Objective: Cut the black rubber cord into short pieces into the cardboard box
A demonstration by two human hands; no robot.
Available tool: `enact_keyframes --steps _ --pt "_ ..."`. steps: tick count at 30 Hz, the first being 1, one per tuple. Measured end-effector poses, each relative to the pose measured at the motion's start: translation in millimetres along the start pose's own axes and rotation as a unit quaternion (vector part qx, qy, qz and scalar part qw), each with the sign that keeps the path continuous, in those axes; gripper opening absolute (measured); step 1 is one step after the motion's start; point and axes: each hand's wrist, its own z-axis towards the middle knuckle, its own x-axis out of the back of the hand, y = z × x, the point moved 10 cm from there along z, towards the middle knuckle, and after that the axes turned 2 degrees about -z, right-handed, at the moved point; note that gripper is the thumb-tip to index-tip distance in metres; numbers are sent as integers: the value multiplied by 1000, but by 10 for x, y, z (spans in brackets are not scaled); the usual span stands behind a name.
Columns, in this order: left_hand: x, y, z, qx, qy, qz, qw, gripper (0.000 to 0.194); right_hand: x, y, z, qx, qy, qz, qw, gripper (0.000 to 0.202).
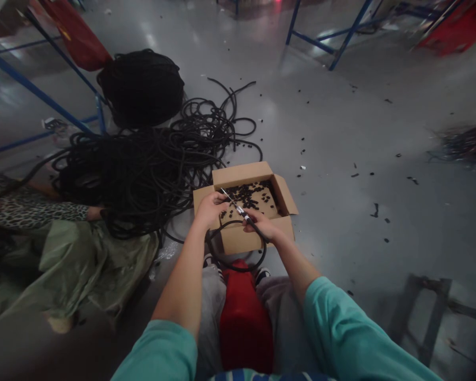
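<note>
Over an open cardboard box, my right hand is closed round a tool with a thin silver blade; its exact kind is unclear. The blade points up and left, towards the fingers of my left hand. That hand is closed at the box's left side, and what it pinches is too small to make out. A black cord hangs in a loop below both hands, with one part running up by my right hand. Many short black pieces lie inside the box.
A large tangle of black cord covers the floor at left, below a black coil. Another person's sleeve and green cloth are beside it. A red seat is between my legs. Blue metal frames stand farther off.
</note>
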Motion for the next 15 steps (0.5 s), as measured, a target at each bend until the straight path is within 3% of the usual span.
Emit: enact_keyframes --steps 15 --pt "36 30 -18 -1 10 -3 1000 22 94 43 18 13 42 -52 998 54"
